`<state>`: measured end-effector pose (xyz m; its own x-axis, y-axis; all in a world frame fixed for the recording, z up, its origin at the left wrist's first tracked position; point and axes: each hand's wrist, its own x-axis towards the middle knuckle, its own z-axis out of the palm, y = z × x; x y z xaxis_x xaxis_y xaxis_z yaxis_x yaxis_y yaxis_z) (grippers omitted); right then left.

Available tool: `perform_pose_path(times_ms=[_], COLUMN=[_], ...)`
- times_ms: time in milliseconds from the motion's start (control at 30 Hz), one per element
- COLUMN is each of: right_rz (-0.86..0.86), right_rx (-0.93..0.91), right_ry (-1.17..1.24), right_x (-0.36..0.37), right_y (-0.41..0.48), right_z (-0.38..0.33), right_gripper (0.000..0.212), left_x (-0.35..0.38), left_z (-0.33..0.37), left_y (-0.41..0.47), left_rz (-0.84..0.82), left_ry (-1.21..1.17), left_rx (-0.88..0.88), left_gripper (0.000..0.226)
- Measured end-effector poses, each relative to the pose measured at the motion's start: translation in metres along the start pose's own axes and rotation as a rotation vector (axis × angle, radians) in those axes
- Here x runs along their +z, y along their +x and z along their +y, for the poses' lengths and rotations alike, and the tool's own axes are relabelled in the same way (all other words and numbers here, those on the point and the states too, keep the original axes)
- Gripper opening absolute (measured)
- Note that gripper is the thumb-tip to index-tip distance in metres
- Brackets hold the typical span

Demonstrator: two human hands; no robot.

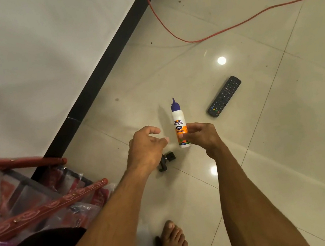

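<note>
I have the glue bottle (179,123) upright over the floor (266,126), my right hand (202,137) pinching its lower half and my left hand (146,145) loosely curled beside it holding nothing, so, with the purple cap (174,104) on, I judge opening and gluing remain.

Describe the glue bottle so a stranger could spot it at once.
Look at the glossy tiled floor right of the black skirting strip. There the right hand holds the glue bottle upright by its lower half. Unlike the black remote lying flat nearby, it is white with an orange label and a pointed purple cap.
</note>
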<state>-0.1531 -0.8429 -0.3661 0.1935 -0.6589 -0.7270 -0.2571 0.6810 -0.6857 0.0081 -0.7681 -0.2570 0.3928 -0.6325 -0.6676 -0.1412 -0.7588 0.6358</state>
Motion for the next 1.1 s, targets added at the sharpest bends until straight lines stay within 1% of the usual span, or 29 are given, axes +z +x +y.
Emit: perform_pose_path(times_ms=[67,200,267,367,500,567,633,733,800,900,967,1033,1100], right_rz=[-0.127,-0.317,-0.396,-0.478,-0.558,-0.576,-0.532,-0.362,-0.219,-0.024,0.029,0.035,0.065], right_rx=[-0.023,-0.097,-0.122,-0.136,-0.116,-0.092,-0.071,-0.039,-0.027,-0.017,0.006,0.036,0.041], right_ry=[0.056,0.085,0.121,0.129,0.116,0.136,0.149,0.055,-0.101,-0.402,-0.555,-0.704,-0.828], right_x=[0.001,0.011,0.019,0.029,0.034,0.033,0.03,0.03,0.035,0.045,0.054,0.064,0.073], right_y=[-0.012,-0.028,-0.033,-0.039,-0.039,-0.036,-0.032,-0.023,-0.015,-0.005,-0.003,-0.006,-0.01], right_z=[-0.01,-0.023,-0.03,-0.039,-0.043,-0.041,-0.035,-0.021,-0.007,0.017,0.032,0.042,0.047], right_gripper=[0.041,0.049,0.052,0.049,0.054,0.055,0.052,0.043,0.042,0.039,0.04,0.046,0.047], left_x=[-0.002,-0.003,-0.004,-0.006,-0.009,-0.009,-0.01,-0.013,-0.015,-0.018,-0.019,-0.02,-0.02], left_z=[0.001,0.004,0.005,0.004,0.004,0.003,0.002,-0.001,-0.003,-0.005,-0.005,-0.005,-0.003], left_y=[-0.001,-0.004,-0.005,-0.004,-0.003,-0.003,-0.002,-0.001,-0.001,-0.003,-0.003,-0.003,-0.003], left_rz=[0.033,0.071,0.069,0.085,0.108,0.122,0.151,0.193,0.204,0.212,0.218,0.226,0.219], left_ry=[-0.018,-0.042,-0.049,-0.058,-0.045,-0.019,-0.003,0.031,0.06,0.084,0.086,0.089,0.09], left_rx=[0.014,0.043,0.057,0.055,0.051,0.056,0.044,0.015,0.001,-0.019,-0.025,-0.027,-0.028], left_gripper=[0.03,0.04,0.037,0.024,0.03,0.029,0.026,0.024,0.027,0.027,0.028,0.028,0.029])
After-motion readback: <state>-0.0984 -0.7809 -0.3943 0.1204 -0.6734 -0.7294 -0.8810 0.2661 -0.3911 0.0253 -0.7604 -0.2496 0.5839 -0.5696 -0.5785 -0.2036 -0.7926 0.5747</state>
